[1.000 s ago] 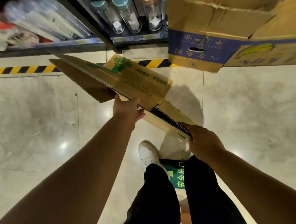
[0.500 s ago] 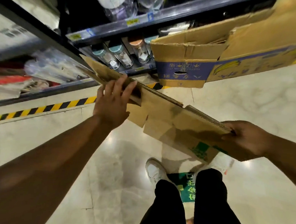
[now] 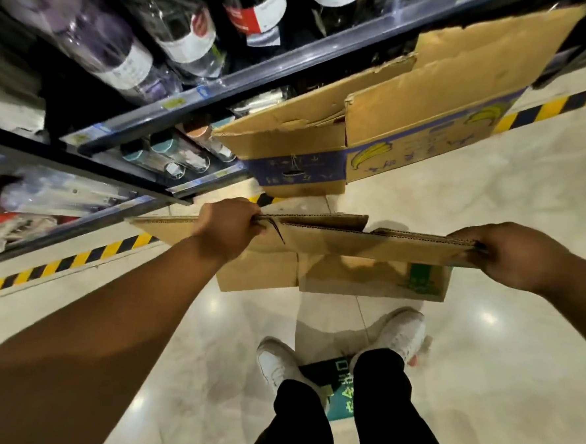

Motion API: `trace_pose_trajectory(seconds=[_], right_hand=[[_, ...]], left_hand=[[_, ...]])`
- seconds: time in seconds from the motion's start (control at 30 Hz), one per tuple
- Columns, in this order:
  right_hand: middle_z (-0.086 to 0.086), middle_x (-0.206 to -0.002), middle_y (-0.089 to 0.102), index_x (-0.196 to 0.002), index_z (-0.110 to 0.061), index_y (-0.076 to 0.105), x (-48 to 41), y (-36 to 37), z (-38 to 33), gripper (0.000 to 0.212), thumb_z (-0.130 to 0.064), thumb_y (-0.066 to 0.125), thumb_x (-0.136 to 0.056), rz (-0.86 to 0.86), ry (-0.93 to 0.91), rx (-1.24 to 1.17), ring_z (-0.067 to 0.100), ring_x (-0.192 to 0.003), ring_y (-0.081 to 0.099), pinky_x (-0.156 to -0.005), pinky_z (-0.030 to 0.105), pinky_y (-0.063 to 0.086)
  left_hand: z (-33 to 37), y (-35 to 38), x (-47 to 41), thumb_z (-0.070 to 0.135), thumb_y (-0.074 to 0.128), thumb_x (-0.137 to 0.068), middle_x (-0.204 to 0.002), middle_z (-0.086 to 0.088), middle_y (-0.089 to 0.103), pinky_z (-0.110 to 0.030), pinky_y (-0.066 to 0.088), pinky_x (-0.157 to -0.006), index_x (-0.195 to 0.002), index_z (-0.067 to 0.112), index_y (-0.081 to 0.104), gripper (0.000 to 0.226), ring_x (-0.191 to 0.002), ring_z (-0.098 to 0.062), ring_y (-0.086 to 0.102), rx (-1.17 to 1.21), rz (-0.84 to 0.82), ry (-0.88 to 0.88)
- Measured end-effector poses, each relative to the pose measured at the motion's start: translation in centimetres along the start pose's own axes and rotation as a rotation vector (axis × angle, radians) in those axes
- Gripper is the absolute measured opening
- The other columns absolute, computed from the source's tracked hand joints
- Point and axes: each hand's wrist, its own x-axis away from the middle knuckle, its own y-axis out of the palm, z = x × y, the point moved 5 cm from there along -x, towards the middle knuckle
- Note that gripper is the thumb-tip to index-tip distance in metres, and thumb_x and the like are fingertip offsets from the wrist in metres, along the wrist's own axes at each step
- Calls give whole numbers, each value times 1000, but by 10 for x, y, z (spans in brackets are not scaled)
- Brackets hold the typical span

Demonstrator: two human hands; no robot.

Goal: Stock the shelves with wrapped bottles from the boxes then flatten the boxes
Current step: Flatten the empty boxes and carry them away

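A flattened brown cardboard box with green print hangs level in front of me, its flaps drooping below. My left hand grips its top edge left of centre. At the right end, my right hand grips the same edge. Beyond it a larger banana box with a blue band stands open on the floor against the shelves. Wrapped bottles with teal and copper caps lie on the low shelf. Larger bottles fill the shelf above.
The dark shelf unit runs along the left and top. A yellow-black hazard strip marks its base on the pale tiled floor. My white shoes and a green floor sign are below the box.
The box has swung from a tilt to level and is pressed flatter. My left hand went from lying on the panel to gripping the top edge. The view tipped up toward the shelves.
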Motion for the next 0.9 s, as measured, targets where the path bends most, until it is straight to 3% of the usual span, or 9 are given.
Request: trace_pose_trajectory(seconds=[0.1, 0.17, 0.23, 0.3, 0.53, 0.73, 0.9], right_hand=[[-8, -111, 70, -120, -39, 62, 2, -26, 22, 29, -39, 57, -92, 132, 26, 246, 20, -103, 63, -85, 34, 52], [-8, -119, 66, -130, -37, 52, 0, -40, 24, 42, -49, 57, -90, 229, 21, 403, 21, -113, 57, -92, 32, 44], [-3, -120, 66, -131, -31, 49, -2, -53, 24, 46, -46, 59, -89, 311, 21, 420, 26, -115, 54, -94, 36, 39], [0, -112, 67, -123, -29, 56, -8, -72, 29, 36, -40, 59, -89, 379, 47, 426, 28, -111, 55, -92, 37, 39], [-3, -110, 66, -111, -32, 60, -46, -122, 54, 23, -44, 53, -93, 352, 81, 468, 24, -114, 51, -100, 43, 31], [4, -108, 67, -101, -28, 64, -99, -159, 59, 22, -46, 63, -88, 384, 116, 461, 28, -115, 48, -99, 45, 27], [7, -123, 53, -117, -25, 66, -154, -182, 54, 40, -49, 66, -85, 357, 65, 445, 31, -120, 44, -95, 43, 35]], left_hand=[[37, -8, -12, 48, 55, -97, -102, 6, 63, -32, 41, -76, -99, 28, 66, 23, -102, -20, 62, -42, 31, -6], [60, -18, -21, 50, 55, -96, -103, 8, 63, -31, 41, -75, -100, 29, 66, 24, -102, -19, 63, -42, 55, 1], [82, -28, -31, 50, 57, -95, -99, 6, 64, -31, 41, -74, -97, 28, 66, 24, -98, -22, 63, -2, 69, 6], [100, -37, -40, 48, 61, -93, -95, 1, 68, -34, 46, -74, -95, 24, 68, 25, -92, -26, 64, 61, 113, 31], [121, -50, -85, 47, 63, -92, -90, 1, 66, -36, 49, -72, -92, 18, 66, 29, -87, -23, 61, 170, 119, 29], [114, -60, -130, 39, 70, -90, -114, 0, 69, -35, 50, -83, -123, 23, 55, 39, -102, -23, 65, 332, 141, -14], [97, -56, -175, 49, 63, -92, -122, -7, 67, -41, 51, -90, -145, 27, 37, 63, -109, -30, 65, 184, 88, -93]])
